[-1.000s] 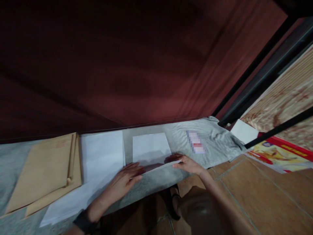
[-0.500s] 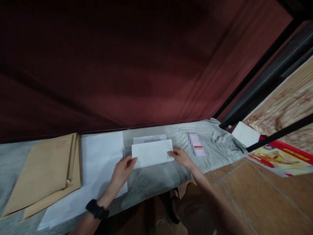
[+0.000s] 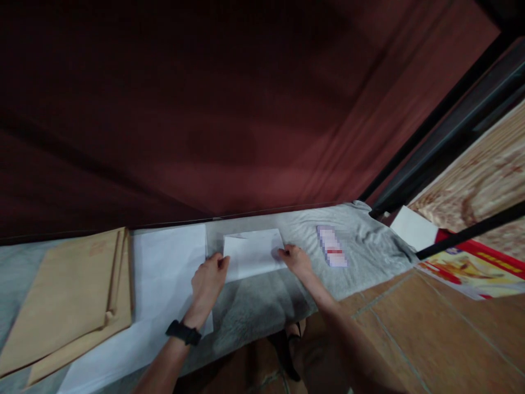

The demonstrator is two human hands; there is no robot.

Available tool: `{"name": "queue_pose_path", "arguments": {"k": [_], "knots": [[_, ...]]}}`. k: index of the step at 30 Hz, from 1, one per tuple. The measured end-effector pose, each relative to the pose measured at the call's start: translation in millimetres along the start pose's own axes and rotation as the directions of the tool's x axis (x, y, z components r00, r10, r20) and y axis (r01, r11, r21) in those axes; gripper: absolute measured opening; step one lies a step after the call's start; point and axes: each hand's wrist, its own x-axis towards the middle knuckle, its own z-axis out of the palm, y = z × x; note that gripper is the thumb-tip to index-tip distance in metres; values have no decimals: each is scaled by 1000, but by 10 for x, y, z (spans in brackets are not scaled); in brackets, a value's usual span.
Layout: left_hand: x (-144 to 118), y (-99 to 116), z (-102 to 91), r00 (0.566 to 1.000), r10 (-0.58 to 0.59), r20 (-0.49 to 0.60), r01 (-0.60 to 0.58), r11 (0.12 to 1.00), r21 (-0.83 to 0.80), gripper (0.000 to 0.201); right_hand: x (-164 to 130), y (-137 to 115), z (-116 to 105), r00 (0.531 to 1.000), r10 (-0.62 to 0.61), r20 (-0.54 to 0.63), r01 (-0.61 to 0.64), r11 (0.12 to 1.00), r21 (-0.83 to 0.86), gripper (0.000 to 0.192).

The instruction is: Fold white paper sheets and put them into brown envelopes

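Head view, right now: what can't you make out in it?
All in the head view:
Underside of the folded paper: hidden by its top face.
Most fingertips of the left hand: hidden by the hand itself.
Strip: details lost in pixelation.
Red marks on the brown envelopes: too faint and small.
White sheets: partly under the envelopes, cut off by the bottom edge.

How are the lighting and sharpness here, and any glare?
Head view: dim, the dark red upright backdrop fading to near-black at the top; head view: pixelation obscures the pale rectangular item on the grey cloth; head view: the small white folded paper shows no strong glare.
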Motion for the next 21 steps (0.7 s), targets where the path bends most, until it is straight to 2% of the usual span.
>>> {"name": "queue_pose_path", "arguments": {"k": [8, 16, 21], "knots": [[-40, 144, -49, 998, -17, -60, 22, 995, 95, 36, 22, -81, 23, 998, 31, -63, -34, 998, -58, 34], [54, 143, 78, 997, -20, -79, 30, 992, 121, 40, 25, -154, 103, 987, 18, -162, -37, 992, -118, 34], [72, 151, 110, 996, -13, -90, 26, 989, 144, 41, 20, -193, 131, 983, 18, -183, -45, 989, -143, 36]]}}
